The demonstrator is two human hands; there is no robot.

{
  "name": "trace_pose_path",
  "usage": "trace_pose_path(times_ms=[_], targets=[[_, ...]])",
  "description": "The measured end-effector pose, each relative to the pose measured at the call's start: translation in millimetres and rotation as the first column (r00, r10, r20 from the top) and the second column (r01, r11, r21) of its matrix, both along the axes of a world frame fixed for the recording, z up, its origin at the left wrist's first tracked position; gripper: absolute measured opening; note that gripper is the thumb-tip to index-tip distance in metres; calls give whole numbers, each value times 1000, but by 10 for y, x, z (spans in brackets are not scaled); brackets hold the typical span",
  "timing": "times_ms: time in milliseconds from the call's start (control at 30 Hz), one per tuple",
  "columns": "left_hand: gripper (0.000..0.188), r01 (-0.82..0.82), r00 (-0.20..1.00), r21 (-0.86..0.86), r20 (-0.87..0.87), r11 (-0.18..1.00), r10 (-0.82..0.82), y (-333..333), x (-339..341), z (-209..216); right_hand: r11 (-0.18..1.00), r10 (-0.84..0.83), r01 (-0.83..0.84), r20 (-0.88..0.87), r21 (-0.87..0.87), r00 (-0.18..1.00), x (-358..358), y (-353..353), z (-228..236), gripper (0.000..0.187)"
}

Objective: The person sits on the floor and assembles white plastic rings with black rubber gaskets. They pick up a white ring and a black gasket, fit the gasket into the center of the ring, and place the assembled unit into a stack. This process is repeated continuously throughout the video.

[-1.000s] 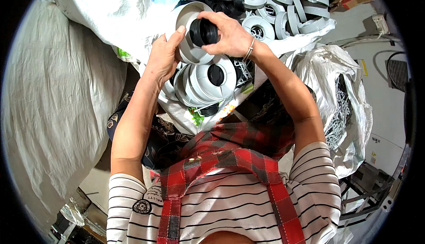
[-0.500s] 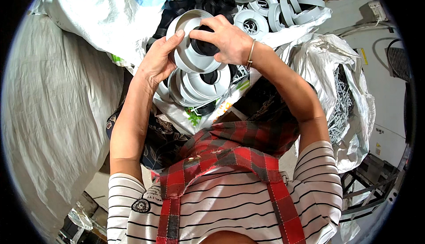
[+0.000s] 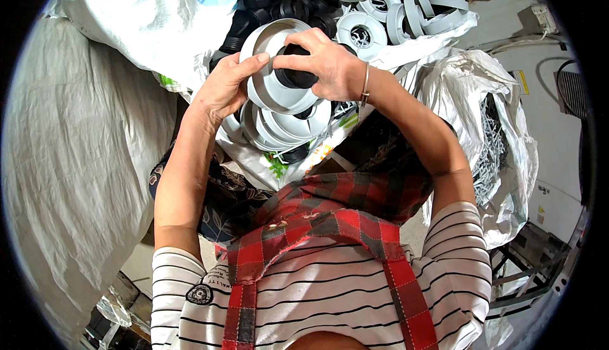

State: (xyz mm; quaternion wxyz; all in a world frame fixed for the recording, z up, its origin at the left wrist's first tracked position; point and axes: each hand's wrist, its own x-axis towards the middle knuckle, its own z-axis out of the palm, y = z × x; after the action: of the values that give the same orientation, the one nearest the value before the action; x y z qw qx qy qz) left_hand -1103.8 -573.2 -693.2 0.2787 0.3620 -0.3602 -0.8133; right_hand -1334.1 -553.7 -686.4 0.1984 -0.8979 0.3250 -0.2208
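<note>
Between my hands is a round grey plastic ring cap point(image 3: 269, 88) with a raised rim, tilted up over my lap. My left hand point(image 3: 223, 86) grips its left edge, thumb on the inside of the rim. With fingers wrapped round it, my right hand point(image 3: 327, 64) holds a black ribbed plastic fitting point(image 3: 295, 67) at the middle of the cap. Whether the fitting is seated in the cap's hole or just pressed against it, I cannot tell. Just below lie several stacked grey caps point(image 3: 285, 128), some with black parts in their centres.
Black ribbed fittings point(image 3: 279, 1) are heaped beyond my hands, with loose grey rings point(image 3: 412, 1) to their right. An open white sack point(image 3: 466, 77) of thin grey plastic pieces point(image 3: 488, 153) stands at the right. A large pale sack point(image 3: 82, 147) fills the left side.
The black fitting and my right hand have shifted slightly right and down against the cap. The cap has turned a little, and my left hand keeps its hold.
</note>
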Motion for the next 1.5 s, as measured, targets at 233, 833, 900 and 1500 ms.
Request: trace_pose_path(times_ms=[233,833,900,1500], targets=[[40,-133,988,-22,-75,991,131,98,-122,9,955,-283,280,12,99,959,73,53,-101,71],[79,439,838,-838,512,325,190,385,-264,-69,654,-663,693,-211,303,718,-926,-694,-701,87],[79,599,787,-777,616,194,34,472,-319,-167,661,-507,660,-436,358,744,-1017,-684,-1130,108],[20,101,449,-687,-614,720,-649,997,-138,1246,183,-904,618,-115,764,411,-1265,-953,-1884,52]])
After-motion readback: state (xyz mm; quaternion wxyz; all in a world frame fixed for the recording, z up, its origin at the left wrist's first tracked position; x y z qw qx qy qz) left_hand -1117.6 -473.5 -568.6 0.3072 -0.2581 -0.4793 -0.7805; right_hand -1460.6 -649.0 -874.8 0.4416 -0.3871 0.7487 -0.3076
